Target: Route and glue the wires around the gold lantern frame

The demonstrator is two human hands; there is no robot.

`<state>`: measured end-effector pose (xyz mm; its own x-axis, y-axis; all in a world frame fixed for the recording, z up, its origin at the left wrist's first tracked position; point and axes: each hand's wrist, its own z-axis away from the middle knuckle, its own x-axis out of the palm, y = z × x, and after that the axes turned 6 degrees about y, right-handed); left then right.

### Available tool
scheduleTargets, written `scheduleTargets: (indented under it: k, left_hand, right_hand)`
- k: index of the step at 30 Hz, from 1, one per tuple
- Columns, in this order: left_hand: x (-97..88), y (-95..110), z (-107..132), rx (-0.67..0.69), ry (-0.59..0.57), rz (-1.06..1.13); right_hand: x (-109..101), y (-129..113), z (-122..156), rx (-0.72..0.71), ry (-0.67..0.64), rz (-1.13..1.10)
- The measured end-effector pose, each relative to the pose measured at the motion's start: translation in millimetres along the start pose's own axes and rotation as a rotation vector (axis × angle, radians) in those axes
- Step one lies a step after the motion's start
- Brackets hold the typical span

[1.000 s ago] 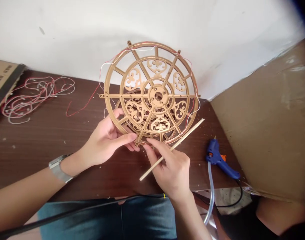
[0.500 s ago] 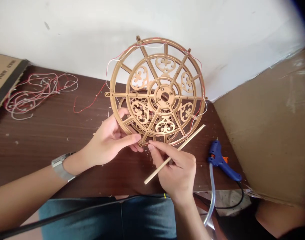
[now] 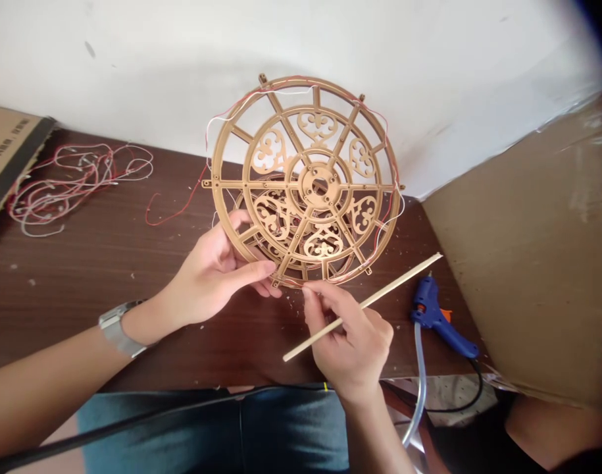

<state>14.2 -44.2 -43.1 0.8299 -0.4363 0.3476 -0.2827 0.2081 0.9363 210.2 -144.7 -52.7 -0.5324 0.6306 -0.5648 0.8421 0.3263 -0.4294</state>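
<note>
A round golden fretwork wheel (image 3: 308, 178) with heart-shaped scroll cut-outs and thin red and white wires along its rim stands tilted up over a dark wooden table (image 3: 83, 263). My left hand (image 3: 216, 270) grips its lower left rim, thumb on the front. My right hand (image 3: 350, 339) is closed round a thin wooden stick (image 3: 394, 283) that slants up to the right; its forefinger reaches to the wheel's bottom edge.
A blue hot glue gun (image 3: 436, 316) with a glue stick and black cord lies at the table's right edge. A tangle of red and white wires (image 3: 68, 181) lies far left by a cardboard box (image 3: 7, 148). A cardboard sheet (image 3: 527, 250) stands on the right.
The wheel has shifted slightly left. The stick has swung flatter, its far tip moving right towards the glue gun, and my right hand has dropped a little from the rim.
</note>
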Motion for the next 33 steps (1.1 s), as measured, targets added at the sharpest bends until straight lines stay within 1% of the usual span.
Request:
scheduleTargets:
  k: [4, 9, 16, 19, 21, 26, 29, 33]
  left_hand:
    - [0.3, -0.2, 0.4, 0.014, -0.004, -0.001]
    - [-0.6, -1.6, -0.7, 0.033, 0.004, -0.009]
    - [0.0, -0.8, -1.2, 0.056, 0.003, -0.011]
    - [0.9, -0.4, -1.0, 0.058, -0.005, 0.001]
    - [2.0, -0.1, -0.7, 0.060, 0.008, 0.008]
    - [6.0, -2.2, 2.0, 0.074, 0.068, 0.050]
    - [7.8, -6.2, 4.5, 0.101, 0.073, 0.098]
    - [8.7, -9.9, 5.9, 0.135, 0.078, 0.125]
  right_hand:
    - [-4.3, 3.1, 2.2, 0.022, -0.026, -0.028]
    - [-5.2, 1.1, 4.8, 0.011, -0.001, -0.010]
    - [5.6, -2.3, 8.4, -0.063, 0.029, 0.056]
    - [10.7, -3.7, 10.9, -0.050, 0.020, 0.095]
    - [14.4, -7.5, 13.0, 0.003, 0.026, 0.090]
    - [23.1, -25.0, 13.3, 0.243, 0.083, 0.004]
    - [25.8, -34.3, 7.3, 0.352, 0.132, -0.093]
    - [29.6, -40.2, -0.5, 0.462, 0.152, -0.258]
